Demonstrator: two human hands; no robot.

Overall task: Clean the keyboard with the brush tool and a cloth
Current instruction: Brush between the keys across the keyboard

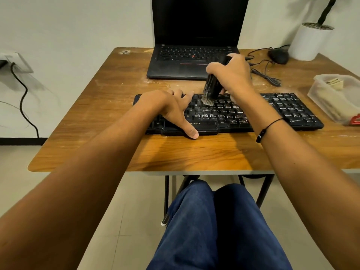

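Note:
A black keyboard (288, 110) dusted with white powder lies across the wooden table (116, 94). My right hand (231, 75) grips a black brush tool (212, 88), held upright, its grey bristles touching the keys in the keyboard's upper middle. My left hand (171, 108) rests flat on the left half of the keyboard, fingers spread over the keys and the thumb at the front edge near the space bar. No cloth shows in view.
An open black laptop (194, 55) stands behind the keyboard. A black mouse (278, 56) with its cable and a white plant pot (309, 41) sit at the back right. A clear plastic container (337, 96) is at the right edge. White powder streaks the tabletop.

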